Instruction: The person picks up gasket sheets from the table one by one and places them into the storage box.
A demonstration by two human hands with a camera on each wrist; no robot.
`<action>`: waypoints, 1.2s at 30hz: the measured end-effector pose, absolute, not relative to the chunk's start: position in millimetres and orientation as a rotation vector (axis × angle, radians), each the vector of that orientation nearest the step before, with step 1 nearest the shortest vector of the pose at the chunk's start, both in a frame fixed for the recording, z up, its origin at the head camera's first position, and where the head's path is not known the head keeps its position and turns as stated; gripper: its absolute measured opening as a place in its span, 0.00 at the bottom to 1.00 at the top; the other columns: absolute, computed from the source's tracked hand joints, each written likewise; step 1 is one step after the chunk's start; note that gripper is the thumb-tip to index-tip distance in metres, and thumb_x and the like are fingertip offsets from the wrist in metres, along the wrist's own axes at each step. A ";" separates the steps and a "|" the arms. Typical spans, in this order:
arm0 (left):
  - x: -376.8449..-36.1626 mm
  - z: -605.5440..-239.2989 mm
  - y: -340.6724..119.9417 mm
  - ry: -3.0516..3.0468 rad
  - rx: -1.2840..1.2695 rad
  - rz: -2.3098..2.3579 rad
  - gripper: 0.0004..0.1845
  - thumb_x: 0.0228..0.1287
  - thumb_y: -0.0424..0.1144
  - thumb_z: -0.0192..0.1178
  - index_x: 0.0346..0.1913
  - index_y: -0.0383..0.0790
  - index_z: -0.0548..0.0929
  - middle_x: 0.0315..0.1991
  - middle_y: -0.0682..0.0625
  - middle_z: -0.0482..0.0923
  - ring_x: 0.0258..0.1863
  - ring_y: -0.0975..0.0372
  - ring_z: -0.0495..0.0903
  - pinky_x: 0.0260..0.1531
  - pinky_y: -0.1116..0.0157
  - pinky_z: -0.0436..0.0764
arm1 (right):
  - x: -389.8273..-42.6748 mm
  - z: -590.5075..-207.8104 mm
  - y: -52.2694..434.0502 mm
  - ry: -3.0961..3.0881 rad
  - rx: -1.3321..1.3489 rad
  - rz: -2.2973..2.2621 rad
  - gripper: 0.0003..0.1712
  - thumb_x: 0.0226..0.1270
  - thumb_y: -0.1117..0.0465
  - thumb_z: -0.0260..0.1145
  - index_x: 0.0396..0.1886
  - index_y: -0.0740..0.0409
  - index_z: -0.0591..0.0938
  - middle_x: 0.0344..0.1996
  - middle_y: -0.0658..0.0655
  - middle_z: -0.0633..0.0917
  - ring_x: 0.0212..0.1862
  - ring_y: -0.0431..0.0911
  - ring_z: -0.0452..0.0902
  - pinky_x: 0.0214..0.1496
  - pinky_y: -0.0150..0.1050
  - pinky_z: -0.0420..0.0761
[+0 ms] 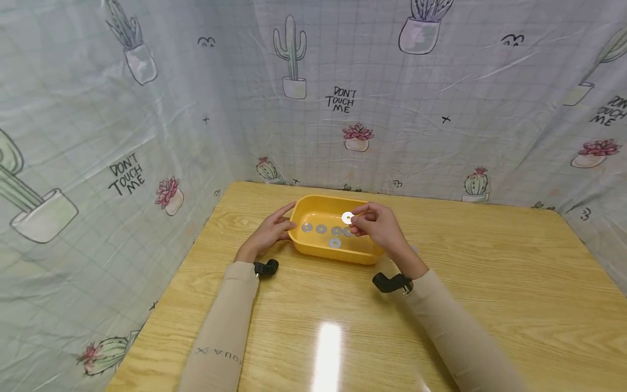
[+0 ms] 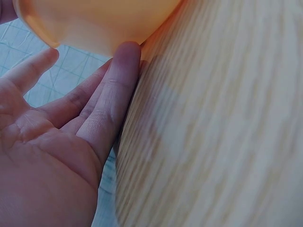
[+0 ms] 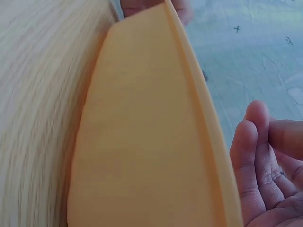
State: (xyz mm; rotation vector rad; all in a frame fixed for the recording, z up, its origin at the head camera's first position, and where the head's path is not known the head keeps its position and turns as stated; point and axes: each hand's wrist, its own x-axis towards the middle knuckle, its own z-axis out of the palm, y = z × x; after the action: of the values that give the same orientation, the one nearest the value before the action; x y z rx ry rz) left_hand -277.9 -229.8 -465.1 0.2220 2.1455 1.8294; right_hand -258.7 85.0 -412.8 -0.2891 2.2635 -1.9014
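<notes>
A yellow plastic tray (image 1: 318, 251) sits on the wooden table and holds several flat metal washers (image 1: 321, 229). My right hand (image 1: 377, 223) hovers over the tray's right side and pinches one washer (image 1: 347, 218) between thumb and fingertips. My left hand (image 1: 270, 231) lies with straight fingers against the tray's left end. In the left wrist view the fingers (image 2: 113, 101) touch the tray's underside (image 2: 94, 23). The right wrist view shows the tray's outer wall (image 3: 142, 142) and my curled fingers (image 3: 255, 161); the washer is hidden there.
The wooden table (image 1: 490, 283) stretches out to the right and towards me, with a bright glare spot (image 1: 327, 348). A cactus-print cloth (image 1: 147, 136) walls off the left, back and right sides. A small grey object (image 1: 413, 249) lies on the table behind my right wrist.
</notes>
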 end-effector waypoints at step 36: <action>-275.5 -466.7 -226.6 2.127 0.219 1.849 0.35 0.78 0.38 0.55 0.81 0.61 0.58 0.67 0.33 0.70 0.64 0.45 0.78 0.59 0.56 0.85 | -285.6 -436.6 12.0 2.218 -0.101 -1.670 0.07 0.72 0.67 0.67 0.47 0.64 0.83 0.35 0.65 0.90 0.31 0.50 0.87 0.35 0.39 0.89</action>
State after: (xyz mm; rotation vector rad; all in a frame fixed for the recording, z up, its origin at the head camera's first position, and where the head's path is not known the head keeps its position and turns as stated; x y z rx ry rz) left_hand -275.5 -226.6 -466.7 0.2185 2.1275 1.8486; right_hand -285.6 12.0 -436.6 -0.1014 2.2175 -1.6698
